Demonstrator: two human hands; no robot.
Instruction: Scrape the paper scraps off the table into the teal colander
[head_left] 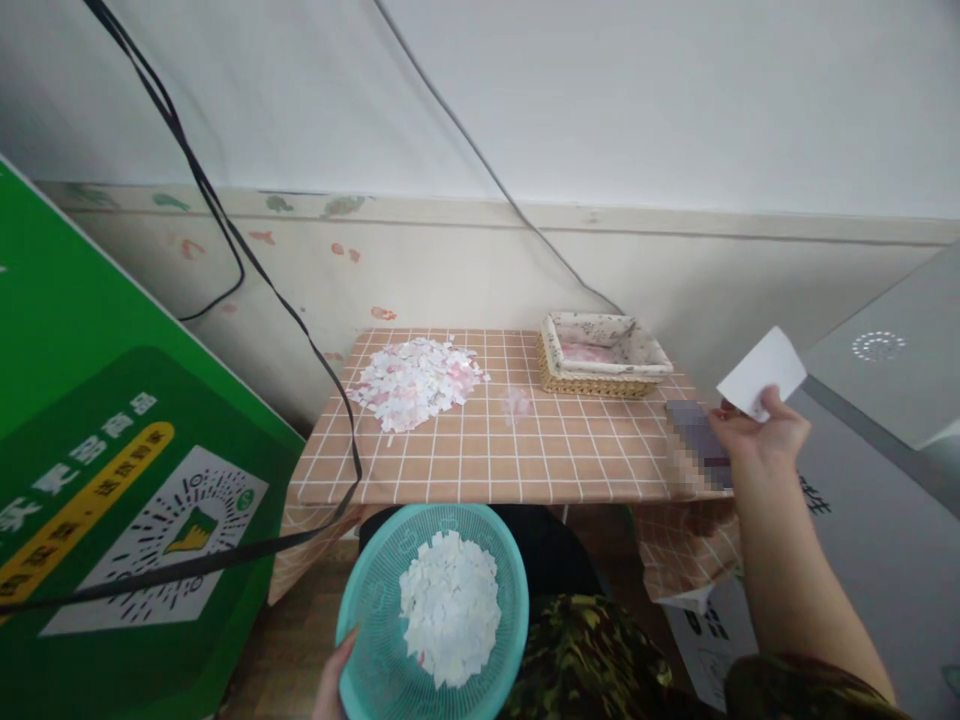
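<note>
My left hand grips the rim of a round teal plastic basket at the lower middle, over my lap. Inside the basket lies a heap of small white paper scraps. On the right, my right hand is raised above the table's right end, pinching a white piece of paper between thumb and fingers. A larger pile of white and pinkish paper scraps is spread on the left part of the table. Most of my left hand is out of frame.
The table has a checked brown cloth. A lined wicker basket with pinkish paper inside stands at its back right; a blurred flat item lies at its right edge. Black cables hang before a green panel on the left.
</note>
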